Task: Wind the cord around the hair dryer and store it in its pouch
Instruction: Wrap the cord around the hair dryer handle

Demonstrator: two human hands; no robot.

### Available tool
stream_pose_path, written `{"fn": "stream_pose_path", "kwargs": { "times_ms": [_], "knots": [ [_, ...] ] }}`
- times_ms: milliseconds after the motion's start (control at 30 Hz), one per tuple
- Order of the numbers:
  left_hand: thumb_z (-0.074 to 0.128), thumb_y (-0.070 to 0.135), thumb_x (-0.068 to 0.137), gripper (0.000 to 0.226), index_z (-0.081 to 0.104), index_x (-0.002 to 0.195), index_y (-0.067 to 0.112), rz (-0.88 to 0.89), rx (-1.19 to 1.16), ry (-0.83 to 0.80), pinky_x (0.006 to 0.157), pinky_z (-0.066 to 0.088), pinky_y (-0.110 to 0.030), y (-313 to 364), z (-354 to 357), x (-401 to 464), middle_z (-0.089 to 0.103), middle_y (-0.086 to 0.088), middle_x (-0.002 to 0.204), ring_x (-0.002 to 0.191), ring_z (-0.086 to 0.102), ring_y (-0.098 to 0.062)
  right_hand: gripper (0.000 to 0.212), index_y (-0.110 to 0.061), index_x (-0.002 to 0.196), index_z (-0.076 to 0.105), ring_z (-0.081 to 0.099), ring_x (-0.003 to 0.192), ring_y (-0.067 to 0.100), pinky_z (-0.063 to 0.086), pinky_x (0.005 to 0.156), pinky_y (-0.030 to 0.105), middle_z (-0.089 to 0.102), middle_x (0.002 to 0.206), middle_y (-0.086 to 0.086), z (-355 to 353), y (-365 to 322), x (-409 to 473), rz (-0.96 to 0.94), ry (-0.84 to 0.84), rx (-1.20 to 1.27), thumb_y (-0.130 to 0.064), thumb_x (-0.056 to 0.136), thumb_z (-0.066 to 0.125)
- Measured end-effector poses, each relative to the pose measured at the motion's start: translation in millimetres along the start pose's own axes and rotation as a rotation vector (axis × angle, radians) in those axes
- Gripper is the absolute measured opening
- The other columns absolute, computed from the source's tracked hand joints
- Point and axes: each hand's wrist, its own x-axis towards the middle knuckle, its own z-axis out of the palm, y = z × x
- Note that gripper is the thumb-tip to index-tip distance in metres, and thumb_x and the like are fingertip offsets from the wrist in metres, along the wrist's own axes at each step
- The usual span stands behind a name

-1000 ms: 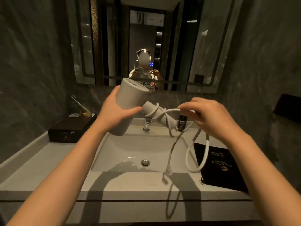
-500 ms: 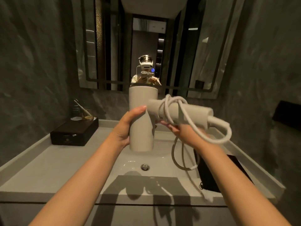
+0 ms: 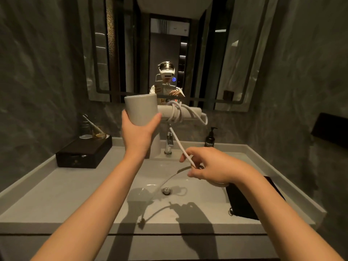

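Note:
My left hand (image 3: pixel 138 131) grips the barrel of the white hair dryer (image 3: pixel 141 109), held up above the sink with its handle pointing right. Several turns of the white cord (image 3: pixel 177 113) wrap the handle. A straight run of cord comes down from the handle to my right hand (image 3: pixel 209 168), which pinches it low over the basin. The rest of the cord trails under that hand toward the black pouch (image 3: pixel 243 200), which lies flat on the counter at the right.
A white sink (image 3: pixel 105 187) with a chrome faucet (image 3: pixel 169 143) lies below. A black box (image 3: pixel 83 155) with glasses on top stands at the left, a dark pump bottle (image 3: pixel 209 138) at the back right. A mirror (image 3: pixel 235 53) shows a person with a headset.
My left hand shifted the dryer a bit left. My right hand left the handle and dropped down toward the basin, pulling the cord taut from the wound turns.

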Motion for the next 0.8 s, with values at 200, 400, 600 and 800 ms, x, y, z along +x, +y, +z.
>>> {"fn": "stream_pose_path", "kwargs": {
  "times_ms": [200,400,600,800],
  "knots": [
    [0.081,0.037,0.071,0.079,0.037,0.135,0.022,0.136,0.188,0.016,0.071,0.043,-0.014,-13.2,-3.8,-2.7,0.051,0.006,0.114,0.093,0.054,-0.004,0.019,-0.029,0.102,0.061,0.064,0.082,0.013,0.055,0.082,0.034,0.068,0.083,-0.007,-29.6,-2.2,-17.5,0.097,-0.186,-0.133,-0.017,0.087,0.064],
    [0.081,0.036,0.071,0.08,0.037,0.136,0.019,0.175,0.159,0.038,0.073,0.044,-0.011,-5.6,-1.5,5.7,0.052,0.005,0.116,0.096,0.055,-0.004,0.023,-0.021,0.111,0.065,0.067,0.074,0.009,0.05,0.074,0.026,0.075,0.091,0.002,-39.3,10.9,-21.8,-0.02,-0.199,0.236,-0.01,0.093,0.056],
    [0.081,0.035,0.072,0.083,0.034,0.139,0.02,0.214,0.213,0.03,0.075,0.042,-0.012,-8.8,-5.3,16.7,0.049,0.005,0.121,0.102,0.052,-0.009,0.013,-0.013,0.098,0.074,0.067,0.058,0.022,0.051,0.055,0.022,0.075,0.081,0.011,-37.4,26.0,-22.9,-0.009,0.052,0.486,-0.015,0.087,0.067],
    [0.08,0.036,0.073,0.082,0.034,0.139,0.02,0.211,0.251,0.066,0.074,0.041,-0.012,-14.9,-12.1,20.0,0.047,0.008,0.117,0.1,0.051,-0.009,0.04,-0.014,0.12,0.063,0.06,0.061,0.023,0.056,0.067,0.032,0.066,0.073,0.016,-55.3,44.5,-34.9,-0.049,-0.27,0.54,-0.013,0.081,0.073]
  ]
}}
